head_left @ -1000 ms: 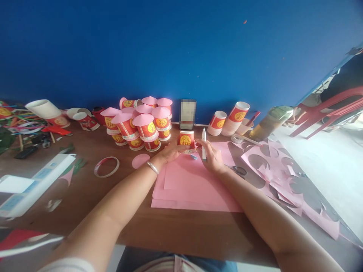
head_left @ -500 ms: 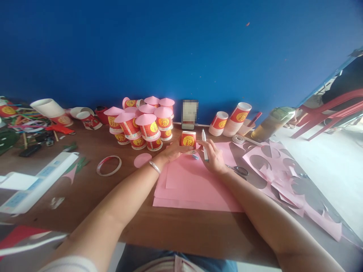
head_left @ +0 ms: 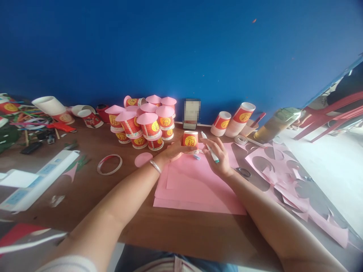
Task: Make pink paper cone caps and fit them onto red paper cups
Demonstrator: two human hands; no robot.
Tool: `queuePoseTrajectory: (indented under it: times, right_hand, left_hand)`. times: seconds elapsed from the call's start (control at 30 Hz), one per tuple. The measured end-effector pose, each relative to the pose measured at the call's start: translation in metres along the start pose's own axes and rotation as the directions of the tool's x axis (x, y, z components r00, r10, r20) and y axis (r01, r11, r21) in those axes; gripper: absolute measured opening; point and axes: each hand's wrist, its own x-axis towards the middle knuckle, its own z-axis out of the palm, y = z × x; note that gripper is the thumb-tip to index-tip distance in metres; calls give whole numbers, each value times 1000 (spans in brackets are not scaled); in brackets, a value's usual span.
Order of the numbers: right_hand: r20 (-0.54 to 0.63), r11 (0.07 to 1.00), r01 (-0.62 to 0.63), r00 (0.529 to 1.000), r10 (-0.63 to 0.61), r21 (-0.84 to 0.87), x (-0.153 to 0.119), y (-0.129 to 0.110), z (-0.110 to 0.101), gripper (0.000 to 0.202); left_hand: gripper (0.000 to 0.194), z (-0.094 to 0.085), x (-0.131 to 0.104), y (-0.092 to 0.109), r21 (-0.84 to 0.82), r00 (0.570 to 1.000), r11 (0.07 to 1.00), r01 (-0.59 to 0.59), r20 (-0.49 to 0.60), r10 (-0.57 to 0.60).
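Note:
My left hand point(head_left: 174, 152) is closed round the lower left side of a red paper cup point(head_left: 190, 140) with a yellow emblem, over a stack of pink paper point(head_left: 198, 189). In my right hand point(head_left: 219, 156) is a white marker point(head_left: 210, 147), tilted, its green end toward the palm and its other end up and left. The right hand is just right of the cup, apart from it. A small blue cap point(head_left: 196, 157) lies on the paper below the cup.
Pink-roofed cups point(head_left: 147, 124) stand back left, near a pink disc point(head_left: 143, 159) and tape roll point(head_left: 109, 164). A power strip point(head_left: 42, 177) is left. Cup stacks point(head_left: 240, 119), a bottle point(head_left: 276, 122), scissors point(head_left: 244, 172) and paper scraps point(head_left: 295, 200) are right.
My right hand has moved slightly right, away from the cup, and the marker in it has tilted from nearly upright to slanting. My left hand stays on the cup.

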Motion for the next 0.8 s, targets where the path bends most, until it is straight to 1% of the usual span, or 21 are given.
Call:
queuePoseTrajectory:
  times: [0.1,0.13,0.2,0.27,0.33,0.43,0.5,0.6,0.67,0.8]
  right_hand:
    - [-30,999,35,999,-35,9,3,-4,-2,12]
    - [-40,999,42,998,-42,3,4,-6,-2,8]
    - [-51,999,18,998,-19,-29,6,-8,-2,10]
    - [-56,997,-27,998,23,-75,5,-11,-1,6]
    - [-52,992,-36,998,30,-121,4,-12,1,3]
    - [-45,988,20,999,-27,-154,2,-13,3,7]
    - [-52,985,73,995,-82,-154,1,-11,5,10]
    - [-40,974,179,982,-186,-140,1,-8,7,12]
    - [-20,962,238,970,-243,-134,1,-7,7,14]
    - [-2,945,286,957,-290,-159,2,-8,6,16]
  left_hand:
    - [57,-1,0,-1,18,1000,1000,-18,-9,18]
    - [57,-1,0,-1,27,1000,999,-19,-10,19]
    - [57,-2,0,-1,48,1000,999,0,-2,1]
    - [59,-3,0,-1,68,1000,997,19,10,-20]
    - [61,-5,0,-1,77,1000,997,14,18,-15]
    - [59,-8,1,-4,96,999,995,-10,34,6]
    - [59,-10,2,-6,109,999,994,2,32,-5]
    - [60,-12,3,-7,122,999,992,18,27,-21]
    - [57,-12,3,-7,143,999,990,6,33,-11]
    - [53,-10,4,-7,168,1000,986,5,24,-10]
